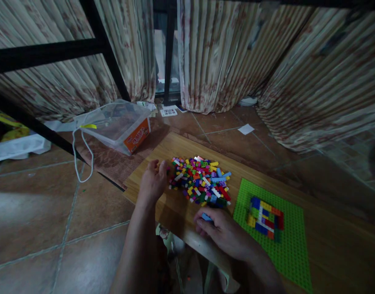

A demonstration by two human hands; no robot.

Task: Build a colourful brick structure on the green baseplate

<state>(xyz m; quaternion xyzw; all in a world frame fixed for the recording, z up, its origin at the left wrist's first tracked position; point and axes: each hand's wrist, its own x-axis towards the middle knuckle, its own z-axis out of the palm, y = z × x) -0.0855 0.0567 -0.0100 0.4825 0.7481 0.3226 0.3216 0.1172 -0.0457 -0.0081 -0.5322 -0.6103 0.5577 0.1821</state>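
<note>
A pile of small building bricks in many colours (199, 179) lies on the wooden table (172, 151). At the left edge of the pile is my left hand (153, 179), its fingers curled and partly apart; nothing shows in it. My right hand (218, 228), in front of the pile near the table's front edge, holds a blue brick (206, 217) between thumb and fingers. To its right lies a green studded baseplate (291, 245), bearing a low build of red, yellow, blue, white and orange bricks (265, 218).
A clear plastic box (114, 122) with an orange label and a white cord stands beyond the table's left end. Striped curtains (218, 57) hang behind. A white paper (246, 129) lies on the tiled floor. Black metal bars cross the upper left.
</note>
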